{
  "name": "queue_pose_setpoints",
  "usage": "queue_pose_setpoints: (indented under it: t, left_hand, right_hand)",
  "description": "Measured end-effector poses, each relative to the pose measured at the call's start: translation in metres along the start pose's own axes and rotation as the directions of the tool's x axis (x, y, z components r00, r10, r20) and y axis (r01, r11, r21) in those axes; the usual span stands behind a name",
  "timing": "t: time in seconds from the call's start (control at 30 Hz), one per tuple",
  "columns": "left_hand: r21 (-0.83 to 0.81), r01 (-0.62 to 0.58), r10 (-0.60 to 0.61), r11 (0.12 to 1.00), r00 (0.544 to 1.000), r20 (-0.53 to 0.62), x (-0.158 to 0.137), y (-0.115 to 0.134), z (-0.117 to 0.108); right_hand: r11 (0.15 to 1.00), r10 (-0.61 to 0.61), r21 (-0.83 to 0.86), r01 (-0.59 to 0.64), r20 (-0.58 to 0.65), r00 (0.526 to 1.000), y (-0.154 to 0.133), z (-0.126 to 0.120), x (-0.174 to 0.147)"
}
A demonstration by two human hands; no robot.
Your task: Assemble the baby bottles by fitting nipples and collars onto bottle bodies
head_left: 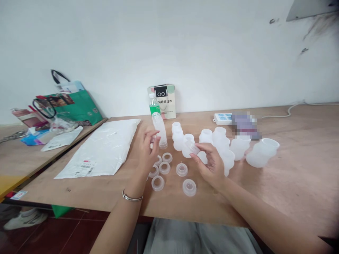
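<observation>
Between the thumb and fingers of my right hand [212, 164] is a small clear plastic cup-shaped piece [192, 146], held in front of a frosted white bottle [188, 135]. My left hand [149, 146] is raised beside a tall stack of clear plastic pieces [160, 132]. Its fingers are curled but apart, with nothing visible between them. Below lie several translucent rings [158, 183], some partly hidden by my left wrist. Two ring-shaped lids with filled centres, a farther one [181, 169] and a nearer one [189, 188], lie between my forearms.
More frosted bottles [261, 153] stand to the right. Behind are a green-labelled water bottle [154, 106], a paper bag [169, 102] and a white power strip [222, 119]. A white mailing bag [106, 144] lies left; a green bag [87, 107] sits on the adjoining table.
</observation>
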State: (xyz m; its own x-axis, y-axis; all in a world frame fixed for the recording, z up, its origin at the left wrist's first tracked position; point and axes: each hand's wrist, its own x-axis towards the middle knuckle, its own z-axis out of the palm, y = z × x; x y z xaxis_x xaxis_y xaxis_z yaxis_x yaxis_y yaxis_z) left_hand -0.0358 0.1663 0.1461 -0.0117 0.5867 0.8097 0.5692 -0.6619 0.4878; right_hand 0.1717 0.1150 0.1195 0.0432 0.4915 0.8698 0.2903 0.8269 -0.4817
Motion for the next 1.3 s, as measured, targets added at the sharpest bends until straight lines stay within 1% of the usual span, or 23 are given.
queue_pose_setpoints:
  t: [0.07, 0.17, 0.23, 0.33, 0.4, 0.5, 0.63, 0.67, 0.73, 0.8, 0.87, 0.97, 1.07, 1.17, 1.23, 1.3]
  left_hand:
    - [0.019, 0.005, -0.007, 1.0, 0.993, 0.119, -0.002, 0.002, 0.005]
    - [-0.075, 0.018, 0.002, 0.997, 0.966, 0.26, -0.008, 0.0, 0.013]
    - [-0.132, 0.005, 0.036, 0.991, 0.95, 0.311, -0.011, -0.001, 0.017]
    - [-0.192, -0.001, 0.075, 0.981, 0.922, 0.38, -0.013, -0.001, 0.019]
    - [-0.233, 0.04, 0.07, 0.972, 0.893, 0.445, -0.015, 0.002, 0.019]
    - [-0.297, 0.145, 0.031, 0.944, 0.856, 0.516, -0.016, 0.008, 0.018]
    - [-0.303, 0.219, 0.016, 0.928, 0.785, 0.62, -0.018, 0.015, 0.017]
    - [-0.319, 0.246, 0.015, 0.915, 0.77, 0.638, -0.018, 0.017, 0.016]
    - [-0.396, 0.323, 0.007, 0.86, 0.767, 0.641, -0.017, 0.018, 0.016]
    - [-0.496, 0.409, -0.01, 0.766, 0.778, 0.628, -0.016, 0.018, 0.016]
    - [-0.569, 0.486, -0.034, 0.663, 0.779, 0.626, -0.015, 0.018, 0.017]
    - [-0.615, 0.564, -0.044, 0.551, 0.756, 0.653, -0.013, 0.016, 0.017]
    - [-0.627, 0.595, -0.003, 0.503, 0.727, 0.687, -0.014, 0.017, 0.017]
    - [-0.622, 0.619, 0.012, 0.48, 0.704, 0.71, -0.014, 0.02, 0.016]
    - [-0.606, 0.642, -0.005, 0.47, 0.689, 0.725, -0.013, 0.022, 0.016]
    - [-0.596, 0.662, -0.02, 0.454, 0.677, 0.736, -0.014, 0.023, 0.016]
  right_hand:
    - [0.998, -0.063, 0.019, 0.064, -0.054, 0.997, 0.0, 0.0, 0.001]
    - [0.995, -0.093, 0.035, 0.097, -0.083, 0.992, 0.0, 0.0, 0.001]
    - [0.996, -0.07, 0.051, 0.075, -0.078, 0.994, 0.0, 0.001, 0.001]
    - [0.998, -0.005, 0.056, 0.007, -0.042, 0.999, 0.001, 0.003, 0.0]
    - [0.999, 0.017, 0.027, -0.017, -0.017, 1.0, 0.001, 0.003, -0.001]
    - [0.999, 0.022, -0.025, -0.022, 0.015, 1.0, 0.001, 0.002, -0.001]
    - [0.999, 0.004, -0.044, -0.002, 0.046, 0.999, -0.003, 0.0, 0.003]
    - [0.999, -0.003, -0.044, 0.005, 0.048, 0.999, -0.004, 0.0, 0.004]
    - [0.999, -0.012, -0.039, 0.014, 0.056, 0.998, -0.006, -0.001, 0.006]
    - [0.999, -0.019, -0.027, 0.021, 0.068, 0.998, -0.006, -0.001, 0.006]
    - [0.999, -0.03, -0.022, 0.032, 0.082, 0.996, -0.006, -0.001, 0.005]
    - [0.999, -0.037, -0.03, 0.041, 0.123, 0.992, -0.008, -0.001, 0.005]
    - [0.999, -0.034, -0.037, 0.04, 0.16, 0.987, -0.011, 0.0, 0.005]
    - [1.0, -0.015, -0.017, 0.018, 0.144, 0.989, -0.01, 0.001, 0.003]
    - [0.998, 0.051, 0.042, -0.056, 0.12, 0.991, -0.008, 0.002, 0.001]
    - [0.977, 0.158, 0.127, -0.172, 0.113, 0.981, -0.005, 0.004, 0.0]
